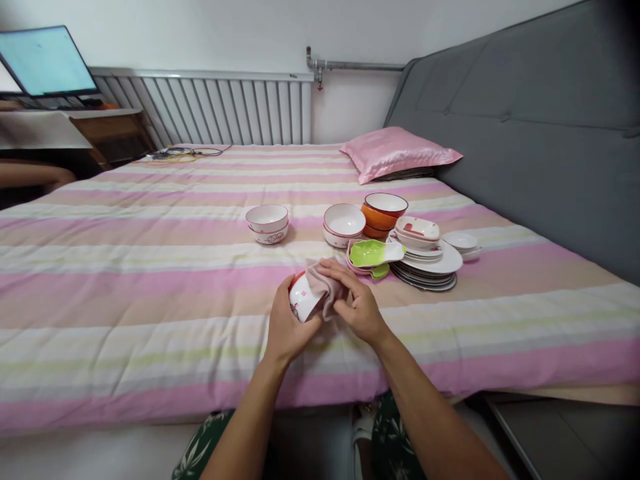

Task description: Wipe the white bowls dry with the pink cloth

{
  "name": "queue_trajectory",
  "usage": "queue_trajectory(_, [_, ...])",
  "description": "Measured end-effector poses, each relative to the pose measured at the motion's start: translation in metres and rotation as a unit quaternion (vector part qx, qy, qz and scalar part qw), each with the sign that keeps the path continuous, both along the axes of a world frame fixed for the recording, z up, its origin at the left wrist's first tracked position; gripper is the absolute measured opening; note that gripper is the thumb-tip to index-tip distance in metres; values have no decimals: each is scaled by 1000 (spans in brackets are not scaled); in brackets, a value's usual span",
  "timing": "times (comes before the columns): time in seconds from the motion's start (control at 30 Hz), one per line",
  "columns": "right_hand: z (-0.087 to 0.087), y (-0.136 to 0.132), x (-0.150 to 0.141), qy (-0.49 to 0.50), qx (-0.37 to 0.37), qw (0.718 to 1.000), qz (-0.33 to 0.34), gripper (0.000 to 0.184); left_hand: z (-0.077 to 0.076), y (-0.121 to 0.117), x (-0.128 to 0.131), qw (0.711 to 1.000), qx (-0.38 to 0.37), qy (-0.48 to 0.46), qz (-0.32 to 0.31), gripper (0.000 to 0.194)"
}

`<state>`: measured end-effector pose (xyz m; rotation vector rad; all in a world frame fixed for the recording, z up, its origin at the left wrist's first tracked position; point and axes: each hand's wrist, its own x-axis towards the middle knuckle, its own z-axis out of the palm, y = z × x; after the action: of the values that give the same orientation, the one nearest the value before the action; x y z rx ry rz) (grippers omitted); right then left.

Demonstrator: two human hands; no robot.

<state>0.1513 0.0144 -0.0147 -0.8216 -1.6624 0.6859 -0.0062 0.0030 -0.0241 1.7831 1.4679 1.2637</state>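
Note:
My left hand (pixel 290 323) grips a white bowl (pixel 302 297) with a red rim and a small printed pattern, held tilted just above the bed's near part. A pinkish-beige cloth (pixel 327 288) is bunched against the bowl's side, and my right hand (pixel 357 303) presses and grips it there. Beyond my hands stand two stacked white bowls (pixel 267 223) with a printed pattern. Another pair of white bowls (pixel 344 225) sits to their right. Close to my right hand lies a green leaf-shaped dish (pixel 373 254) on top of pink ones.
Orange bowls (pixel 383 213), a stack of plates (pixel 425 273) topped by small rectangular dishes (pixel 418 229), and small white dishes (pixel 461 241) stand to the right on the striped bedspread (pixel 150 267). Farther back are a pink pillow (pixel 400 152) and cables (pixel 187 153). A grey headboard (pixel 540 113) borders the right.

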Motion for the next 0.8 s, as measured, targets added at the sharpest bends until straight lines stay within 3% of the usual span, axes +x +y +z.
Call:
queue_trajectory(0.23, [-6,1,-7,-136,109,976,-129,55,-4,2,-5,997,26,68,-25,71])
queue_trajectory(0.43, [-11,1,-12,-174,207,950,-155,39,-8,-1,-8,992,61,109,-31,71])
queue_trajectory(0.8, [-9,1,-10,-155,183,949,-205,29,-6,-4,-8,983,89,146,-63,75])
